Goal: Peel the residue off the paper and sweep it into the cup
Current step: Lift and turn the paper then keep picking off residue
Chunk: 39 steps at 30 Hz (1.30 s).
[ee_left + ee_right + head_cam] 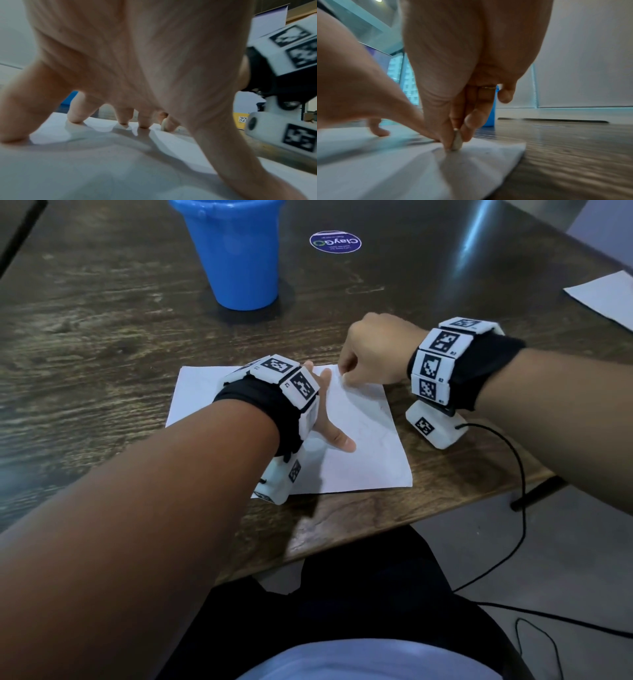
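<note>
We see the right hand (471, 75) from below, close up. Its thumb (402, 108) and a finger (471, 125) pinch a small pale flat bit (457, 140) that stands on edge on the white paper (402, 169). The paper puckers up a little where the bit meets it. One finger wears a thin gold ring (487, 87). The paper lies on a dark wooden table (573, 155). Behind the fingers we see part of a blue cup (490, 115). At the left, one fingertip of another hand (378, 129) presses down on the paper.
</note>
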### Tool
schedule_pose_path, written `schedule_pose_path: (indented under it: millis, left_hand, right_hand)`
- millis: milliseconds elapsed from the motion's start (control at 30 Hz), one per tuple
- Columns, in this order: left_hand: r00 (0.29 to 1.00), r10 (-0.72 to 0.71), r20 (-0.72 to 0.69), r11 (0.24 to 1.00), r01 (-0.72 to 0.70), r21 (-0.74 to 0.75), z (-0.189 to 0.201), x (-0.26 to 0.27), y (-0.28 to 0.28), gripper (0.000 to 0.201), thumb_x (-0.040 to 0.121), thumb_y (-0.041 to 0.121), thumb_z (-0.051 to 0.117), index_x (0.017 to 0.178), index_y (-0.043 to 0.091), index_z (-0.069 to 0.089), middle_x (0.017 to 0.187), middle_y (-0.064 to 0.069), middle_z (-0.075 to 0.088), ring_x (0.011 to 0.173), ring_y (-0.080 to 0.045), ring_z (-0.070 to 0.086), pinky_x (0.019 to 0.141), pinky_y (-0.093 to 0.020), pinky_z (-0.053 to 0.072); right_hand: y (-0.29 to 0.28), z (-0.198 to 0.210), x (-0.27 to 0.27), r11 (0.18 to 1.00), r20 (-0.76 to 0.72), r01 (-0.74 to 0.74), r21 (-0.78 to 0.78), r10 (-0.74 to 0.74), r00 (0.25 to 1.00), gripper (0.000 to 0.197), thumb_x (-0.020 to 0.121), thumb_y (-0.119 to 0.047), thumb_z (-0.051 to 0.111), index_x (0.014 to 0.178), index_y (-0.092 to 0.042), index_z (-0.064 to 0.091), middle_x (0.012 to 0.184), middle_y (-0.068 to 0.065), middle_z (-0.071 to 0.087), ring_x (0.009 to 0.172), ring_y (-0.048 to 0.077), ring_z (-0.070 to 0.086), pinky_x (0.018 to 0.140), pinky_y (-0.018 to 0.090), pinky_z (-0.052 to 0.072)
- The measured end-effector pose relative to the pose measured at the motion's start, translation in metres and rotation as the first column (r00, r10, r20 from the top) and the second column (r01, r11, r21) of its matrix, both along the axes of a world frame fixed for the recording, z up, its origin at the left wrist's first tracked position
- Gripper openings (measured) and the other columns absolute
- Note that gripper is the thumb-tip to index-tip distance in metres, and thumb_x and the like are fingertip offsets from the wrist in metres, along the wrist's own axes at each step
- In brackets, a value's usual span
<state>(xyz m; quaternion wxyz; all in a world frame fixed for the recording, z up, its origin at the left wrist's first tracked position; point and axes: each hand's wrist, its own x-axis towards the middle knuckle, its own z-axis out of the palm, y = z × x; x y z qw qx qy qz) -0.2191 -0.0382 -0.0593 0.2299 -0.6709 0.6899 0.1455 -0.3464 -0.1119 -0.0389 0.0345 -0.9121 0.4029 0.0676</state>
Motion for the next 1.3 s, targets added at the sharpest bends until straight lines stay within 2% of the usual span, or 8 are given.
schedule_pose_path:
  millis: [200,400,500,600,700,1000,1133,1300]
  left_hand:
    - [1.000,-0.003,-0.022,1.000,0.003,-0.001,-0.006,0.004,-0.003,0.141,0.055,0.092,0.061,0.160,0.032,-0.012,0.168,-0.008,-0.011,0.153,-0.038,0.012,0.119,-0.057,0.018]
    - [1.000,0.009,-0.016,1.000,-0.010,-0.012,-0.009,0.005,-0.005,0.148,0.050,0.096,0.058,0.160,0.027,-0.013,0.168,-0.007,-0.011,0.153,-0.038,0.013,0.119,-0.057,0.019]
    - [1.000,0.017,-0.019,1.000,-0.017,-0.015,-0.009,0.004,-0.004,0.148,0.050,0.096,0.057,0.160,0.026,-0.013,0.168,-0.008,-0.012,0.153,-0.038,0.011,0.119,-0.057,0.018]
    - [1.000,-0.006,-0.015,1.000,0.006,-0.018,-0.009,0.006,-0.006,0.162,0.029,0.105,0.045,0.160,0.028,-0.012,0.169,-0.007,-0.006,0.152,-0.039,0.018,0.117,-0.057,0.024]
    - [0.999,-0.034,0.005,0.999,0.034,-0.036,-0.012,0.008,-0.009,0.173,0.010,0.107,0.034,0.159,0.031,-0.011,0.169,-0.007,-0.003,0.150,-0.039,0.023,0.115,-0.056,0.028]
    - [1.000,-0.011,0.023,1.000,0.011,-0.001,-0.002,0.003,-0.001,0.143,0.053,0.097,0.056,0.159,0.032,-0.014,0.168,-0.009,-0.012,0.152,-0.041,0.013,0.117,-0.060,0.020]
    - [1.000,-0.016,-0.005,0.999,0.016,0.037,0.002,0.002,0.002,0.126,0.062,0.090,0.059,0.155,0.047,-0.014,0.167,-0.011,-0.017,0.152,-0.044,0.011,0.117,-0.062,0.018]
    - [1.000,-0.014,-0.016,0.999,0.015,0.038,0.000,0.002,-0.002,0.136,0.050,0.097,0.057,0.153,0.050,-0.017,0.166,-0.012,-0.018,0.153,-0.042,0.007,0.119,-0.062,0.013]
  right_hand:
    - [0.021,0.004,-0.004,0.981,-0.038,-0.130,0.143,0.137,0.990,0.008,0.084,-0.034,0.075,0.085,-0.028,0.079,0.073,-0.014,0.070,0.070,0.008,0.061,0.065,0.029,0.050]
    - [-0.004,0.003,-0.004,0.998,-0.022,0.063,0.004,-0.063,0.998,0.015,0.085,-0.029,0.070,0.093,-0.022,0.081,0.082,-0.006,0.074,0.074,0.017,0.066,0.074,0.042,0.061]
    - [-0.001,-0.001,-0.004,1.000,-0.056,-0.011,-0.011,0.011,0.998,0.015,0.086,-0.030,0.068,0.092,-0.023,0.080,0.082,-0.008,0.073,0.073,0.015,0.065,0.072,0.038,0.060]
    - [0.018,0.001,-0.011,0.987,-0.079,-0.141,0.079,0.147,0.986,0.013,0.085,-0.037,0.071,0.093,-0.030,0.079,0.077,-0.018,0.069,0.069,0.004,0.059,0.061,0.023,0.045]
    - [0.032,0.004,-0.022,0.970,-0.097,-0.195,0.147,0.210,0.973,0.015,0.086,-0.040,0.071,0.098,-0.034,0.078,0.081,-0.021,0.069,0.070,-0.001,0.056,0.058,0.018,0.037]
    - [0.006,0.004,-0.018,0.999,-0.064,0.022,-0.029,-0.024,0.998,0.017,0.083,-0.033,0.066,0.089,-0.024,0.079,0.080,-0.006,0.074,0.072,0.020,0.066,0.070,0.044,0.061]
    - [0.024,0.003,-0.024,0.992,-0.078,-0.123,0.038,0.126,0.989,0.015,0.087,-0.036,0.066,0.093,-0.030,0.078,0.082,-0.012,0.071,0.075,0.014,0.061,0.071,0.032,0.051]
    - [0.045,0.003,-0.043,0.969,-0.110,-0.232,0.082,0.240,0.965,0.016,0.089,-0.042,0.065,0.099,-0.037,0.076,0.086,-0.017,0.071,0.075,0.010,0.059,0.064,0.027,0.040]
